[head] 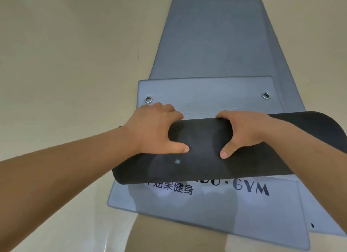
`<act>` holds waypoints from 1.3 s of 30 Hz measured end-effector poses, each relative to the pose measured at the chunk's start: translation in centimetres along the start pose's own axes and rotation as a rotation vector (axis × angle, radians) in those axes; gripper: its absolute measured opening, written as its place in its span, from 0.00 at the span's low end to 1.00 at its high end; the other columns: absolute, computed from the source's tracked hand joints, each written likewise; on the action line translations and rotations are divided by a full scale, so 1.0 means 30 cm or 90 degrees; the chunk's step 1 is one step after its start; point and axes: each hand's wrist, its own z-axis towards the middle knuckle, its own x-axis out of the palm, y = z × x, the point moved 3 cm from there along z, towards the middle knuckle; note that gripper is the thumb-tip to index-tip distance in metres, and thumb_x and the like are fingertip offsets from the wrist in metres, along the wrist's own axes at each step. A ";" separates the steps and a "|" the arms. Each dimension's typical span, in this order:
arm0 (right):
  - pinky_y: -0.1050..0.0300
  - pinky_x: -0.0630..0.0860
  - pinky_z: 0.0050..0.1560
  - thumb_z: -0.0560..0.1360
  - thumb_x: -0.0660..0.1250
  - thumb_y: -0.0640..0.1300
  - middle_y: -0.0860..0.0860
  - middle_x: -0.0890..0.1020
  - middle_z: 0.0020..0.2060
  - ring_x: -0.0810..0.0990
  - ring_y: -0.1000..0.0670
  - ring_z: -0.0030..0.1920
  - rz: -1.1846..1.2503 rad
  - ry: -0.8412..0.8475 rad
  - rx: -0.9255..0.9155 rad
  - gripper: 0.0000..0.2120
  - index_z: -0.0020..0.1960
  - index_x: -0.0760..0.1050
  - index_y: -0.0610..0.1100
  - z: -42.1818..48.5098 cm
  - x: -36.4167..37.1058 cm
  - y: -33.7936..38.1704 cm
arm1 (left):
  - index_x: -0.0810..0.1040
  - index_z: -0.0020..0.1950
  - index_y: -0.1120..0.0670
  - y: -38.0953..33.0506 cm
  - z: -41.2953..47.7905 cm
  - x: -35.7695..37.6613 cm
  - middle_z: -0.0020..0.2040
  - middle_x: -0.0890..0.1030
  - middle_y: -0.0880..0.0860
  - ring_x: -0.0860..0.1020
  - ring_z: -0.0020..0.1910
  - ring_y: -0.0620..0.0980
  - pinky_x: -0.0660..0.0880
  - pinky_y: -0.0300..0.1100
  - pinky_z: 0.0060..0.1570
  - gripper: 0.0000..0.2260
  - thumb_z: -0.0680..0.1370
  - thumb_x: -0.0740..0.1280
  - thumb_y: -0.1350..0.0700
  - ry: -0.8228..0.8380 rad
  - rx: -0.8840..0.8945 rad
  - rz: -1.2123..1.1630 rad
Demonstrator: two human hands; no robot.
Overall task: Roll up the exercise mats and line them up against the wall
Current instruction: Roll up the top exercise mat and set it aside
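Your two hands sit side by side on one dark curl of mat (202, 137). Your left hand (155, 131) and right hand (246, 133) each grip it, fingers hooked over its far edge, thumbs pressed on the near face. It lies across a flat stack of grey mats (216, 45) on the floor (56, 63), at least two by their offset edges. Two eyelets (148, 99) show just beyond your fingers.

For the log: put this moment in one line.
step: rolling | left hand: grips curled grey foam exercise mat | right hand: grips it too | grey mat stack beneath: flat
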 end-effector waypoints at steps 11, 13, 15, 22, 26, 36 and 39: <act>0.37 0.69 0.72 0.63 0.77 0.72 0.52 0.60 0.80 0.63 0.44 0.78 -0.082 -0.059 -0.047 0.59 0.83 0.48 0.61 -0.022 0.012 0.040 | 0.45 0.82 0.39 0.052 -0.009 0.096 0.69 0.70 0.52 0.72 0.64 0.57 0.76 0.56 0.60 0.63 0.55 0.71 0.22 0.134 -0.007 0.070; 0.32 0.59 0.77 0.57 0.76 0.77 0.49 0.53 0.83 0.53 0.42 0.82 -0.142 -0.067 -0.033 0.69 0.84 0.40 0.58 -0.019 0.045 0.050 | 0.50 0.81 0.38 0.063 0.017 0.061 0.62 0.74 0.49 0.76 0.59 0.54 0.78 0.53 0.55 0.59 0.56 0.74 0.24 0.163 -0.006 0.024; 0.30 0.59 0.76 0.56 0.74 0.79 0.47 0.56 0.81 0.55 0.41 0.81 -0.174 -0.119 -0.023 0.69 0.83 0.41 0.56 -0.018 0.063 0.057 | 0.55 0.79 0.38 0.062 0.038 0.030 0.57 0.76 0.47 0.78 0.55 0.53 0.79 0.52 0.54 0.56 0.56 0.76 0.27 0.185 -0.008 -0.010; 0.41 0.73 0.68 0.58 0.77 0.74 0.49 0.63 0.74 0.65 0.43 0.75 -0.128 -0.082 -0.048 0.62 0.82 0.49 0.58 -0.075 0.032 0.043 | 0.61 0.73 0.40 -0.003 0.007 0.043 0.48 0.79 0.44 0.79 0.45 0.50 0.79 0.48 0.46 0.48 0.59 0.79 0.32 0.187 0.006 -0.031; 0.38 0.72 0.69 0.55 0.78 0.76 0.47 0.62 0.73 0.65 0.41 0.74 -0.217 -0.089 -0.056 0.67 0.81 0.47 0.53 -0.074 0.067 0.077 | 0.66 0.71 0.36 0.019 0.028 0.028 0.50 0.77 0.37 0.79 0.50 0.47 0.80 0.48 0.54 0.44 0.59 0.81 0.35 0.245 -0.039 -0.163; 0.44 0.74 0.64 0.61 0.77 0.74 0.58 0.66 0.74 0.71 0.47 0.72 -0.140 -0.035 -0.120 0.54 0.79 0.53 0.68 0.032 -0.011 0.073 | 0.66 0.80 0.38 0.094 -0.032 0.064 0.76 0.71 0.41 0.73 0.72 0.47 0.73 0.51 0.68 0.49 0.62 0.75 0.23 0.172 -0.139 -0.175; 0.39 0.72 0.69 0.63 0.78 0.72 0.57 0.66 0.77 0.69 0.45 0.75 -0.060 -0.049 -0.102 0.50 0.78 0.58 0.68 0.091 -0.054 0.071 | 0.73 0.74 0.41 0.092 -0.054 0.016 0.68 0.76 0.44 0.77 0.65 0.49 0.76 0.49 0.59 0.37 0.70 0.68 0.24 0.038 -0.107 -0.051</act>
